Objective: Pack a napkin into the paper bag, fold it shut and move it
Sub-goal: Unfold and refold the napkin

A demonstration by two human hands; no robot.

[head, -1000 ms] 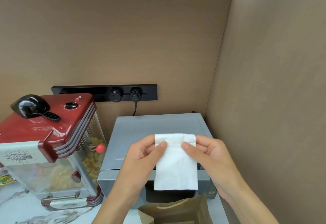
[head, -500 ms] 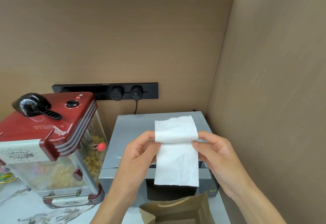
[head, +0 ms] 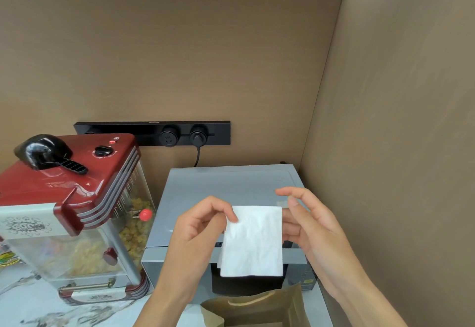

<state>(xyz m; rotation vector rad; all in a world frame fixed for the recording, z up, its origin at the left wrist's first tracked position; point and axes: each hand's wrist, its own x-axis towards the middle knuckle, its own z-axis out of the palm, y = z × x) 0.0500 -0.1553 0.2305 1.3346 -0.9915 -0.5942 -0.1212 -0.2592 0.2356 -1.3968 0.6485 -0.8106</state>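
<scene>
Nearest the camera, at the bottom edge, the open mouth of the paper bag (head: 257, 308) is seen, its brown rim cut off by the frame. It stands on the marbled table (head: 51, 311).

Directly above the bag mouth, clear of its rim, the white napkin (head: 253, 241) is held folded and hanging, its lower edge free. Its upper left corner is pinched between thumb and fingers (head: 230, 213) of the left hand (head: 198, 231). The right hand (head: 308, 226) is set just beside the napkin's right edge, fingers spread apart and loosely curled; contact behind the paper cannot be told.

Behind the hands a grey microwave (head: 231, 185) is set against the right wall. A red popcorn machine (head: 72, 198) stands close on its left. Farther back, a black socket strip (head: 154, 133) is mounted on the brown wall, one plug inserted.
</scene>
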